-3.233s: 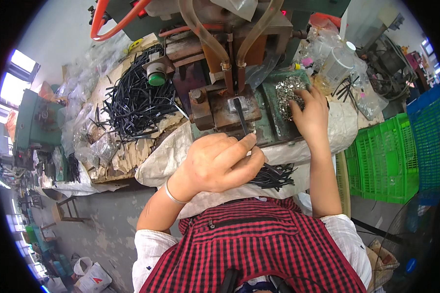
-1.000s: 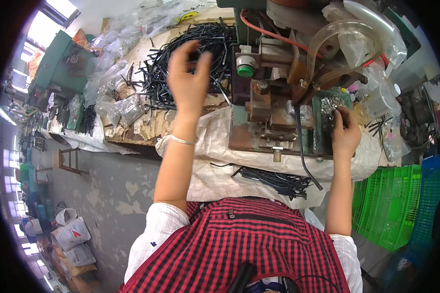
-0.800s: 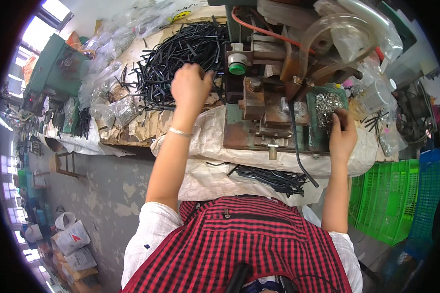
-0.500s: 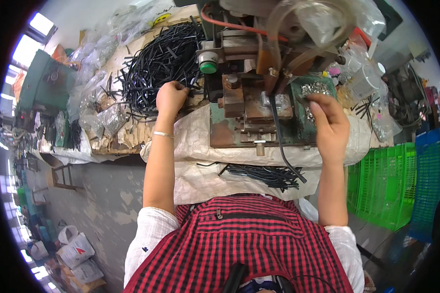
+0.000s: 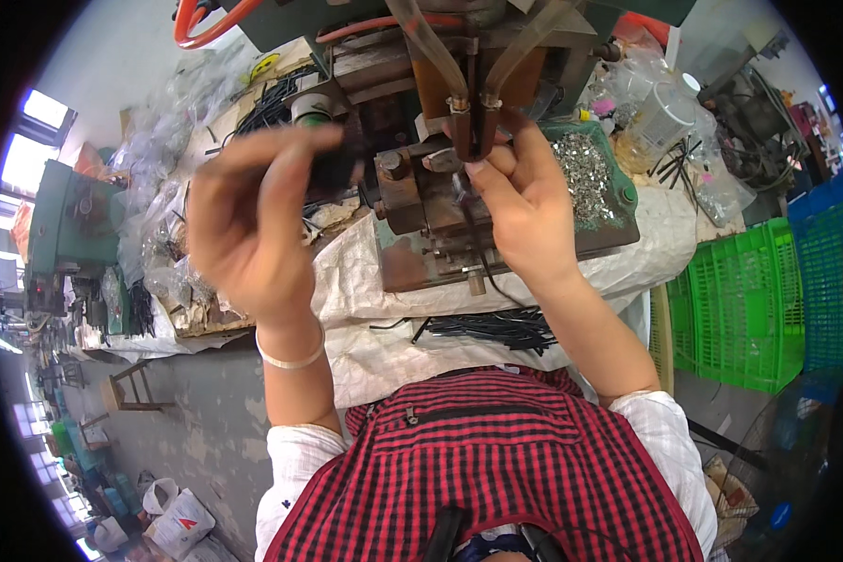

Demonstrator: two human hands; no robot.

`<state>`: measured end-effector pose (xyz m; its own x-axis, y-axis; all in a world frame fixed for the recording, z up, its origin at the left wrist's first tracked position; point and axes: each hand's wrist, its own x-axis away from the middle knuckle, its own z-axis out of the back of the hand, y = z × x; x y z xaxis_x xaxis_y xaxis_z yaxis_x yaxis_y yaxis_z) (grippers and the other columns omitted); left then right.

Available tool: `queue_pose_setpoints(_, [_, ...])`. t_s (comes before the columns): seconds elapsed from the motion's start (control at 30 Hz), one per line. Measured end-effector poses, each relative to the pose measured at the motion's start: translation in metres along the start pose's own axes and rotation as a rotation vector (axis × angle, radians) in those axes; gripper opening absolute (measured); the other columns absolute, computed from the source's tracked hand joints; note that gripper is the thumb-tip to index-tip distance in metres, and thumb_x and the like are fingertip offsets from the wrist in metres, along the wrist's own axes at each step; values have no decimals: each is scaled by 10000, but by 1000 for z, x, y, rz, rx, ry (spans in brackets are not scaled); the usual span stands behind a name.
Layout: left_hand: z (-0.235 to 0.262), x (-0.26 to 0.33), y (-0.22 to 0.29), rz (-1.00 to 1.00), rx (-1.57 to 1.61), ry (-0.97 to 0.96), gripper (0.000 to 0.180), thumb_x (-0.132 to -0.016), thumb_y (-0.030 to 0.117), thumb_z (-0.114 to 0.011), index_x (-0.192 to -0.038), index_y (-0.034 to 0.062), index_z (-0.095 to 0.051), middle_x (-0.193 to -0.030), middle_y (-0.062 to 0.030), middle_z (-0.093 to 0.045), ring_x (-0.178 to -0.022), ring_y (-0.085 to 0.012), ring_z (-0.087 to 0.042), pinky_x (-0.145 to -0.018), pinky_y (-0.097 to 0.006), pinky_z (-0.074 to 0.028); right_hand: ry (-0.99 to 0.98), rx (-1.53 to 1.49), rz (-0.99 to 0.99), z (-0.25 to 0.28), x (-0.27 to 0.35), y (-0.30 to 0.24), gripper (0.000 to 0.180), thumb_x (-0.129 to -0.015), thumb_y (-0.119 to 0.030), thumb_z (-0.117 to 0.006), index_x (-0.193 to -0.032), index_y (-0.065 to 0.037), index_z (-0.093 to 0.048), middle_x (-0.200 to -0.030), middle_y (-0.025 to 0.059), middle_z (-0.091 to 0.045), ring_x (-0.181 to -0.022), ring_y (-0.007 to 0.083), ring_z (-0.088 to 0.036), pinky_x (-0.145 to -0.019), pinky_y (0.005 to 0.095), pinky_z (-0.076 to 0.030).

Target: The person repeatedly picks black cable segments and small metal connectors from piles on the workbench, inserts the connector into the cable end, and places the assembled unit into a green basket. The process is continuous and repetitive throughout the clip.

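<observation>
- Lying just past the checked apron (image 5: 440, 459), a bundle of black strips (image 5: 496, 328) rests on white cloth (image 5: 347, 298).
- One black strip (image 5: 480, 245) runs from the press (image 5: 405, 208) over its front edge.
- Left hand (image 5: 253, 220): blurred, fingers curved, left of the press; can't tell if it grips anything. Open air separates it from the right.
- Right hand (image 5: 532, 211): fingertips bent inward at the strip's far end; any pinch is hidden.
- Green tray (image 5: 628, 229) of metal bits (image 5: 581, 173): just right of that hand.

We hold our left hand (image 5: 258, 229) up, blurred, fingers (image 5: 262, 148) bent, our left forearm (image 5: 298, 386) pointing nearly straight ahead. Our right forearm (image 5: 604, 332) slants inward; the right hand (image 5: 534, 215) keeps its thumb (image 5: 495, 190) close to the forefinger, wrist nearly straight.
</observation>
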<state>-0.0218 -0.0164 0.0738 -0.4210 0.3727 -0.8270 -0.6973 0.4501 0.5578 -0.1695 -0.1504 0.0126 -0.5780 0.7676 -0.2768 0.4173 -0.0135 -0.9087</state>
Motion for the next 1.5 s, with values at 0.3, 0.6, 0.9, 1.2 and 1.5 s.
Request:
queue_pose_setpoints(0.3, [-24,48,5,-326,-296,-357,233,-724,-69,-729,-935,29,-737,-950,-135,-742,-777,-269,-738,-668,-328,-593,-46,970,312,64,11,-12,419,-854,-67,-670,-1265,9,-638,-1254,259,-652,-1244,420,-587,-1042,483,-476])
queue_pose_setpoints(0.6, [-54,69,-14,-570,-316,-401,222,-715,110,-845,-880,97,-697,-1014,-102,-730,-529,-102,-566,-462,-239,-425,260,1351,376,151,8,28,115,-846,-103,-722,-911,-16,-685,-1115,202,-690,-1194,416,-603,-1018,482,-466])
queue_pose_setpoints(0.9, [-56,75,-17,-559,-273,-282,232,-755,127,-849,-925,84,-697,-1006,-91,-735,-530,-95,-567,-445,-239,-407,334,791,176,159,0,55,159,-1020,-95,-628,-1128,9,-681,-993,50,-706,-934,131,-646,-876,276,-508])
queue_pose_setpoints(1.2, [12,129,-43,223,-505,74,275,-805,2,-732,-1074,35,-687,-1022,-111,-719,-834,-299,-678,-730,-371,-555,370,636,41,159,30,53,161,-1019,-62,-641,-1128,39,-704,-1082,62,-728,-1007,109,-654,-917,259,-518])
queue_pose_setpoints(1.5, [17,58,-138,384,-432,33,513,-830,138,-843,-1285,36,-630,-1205,-114,-691,-1103,-226,-670,-906,-334,-553,270,594,135,144,3,59,161,-1010,-16,-624,-1161,23,-663,-1105,66,-708,-1029,125,-650,-952,256,-491])
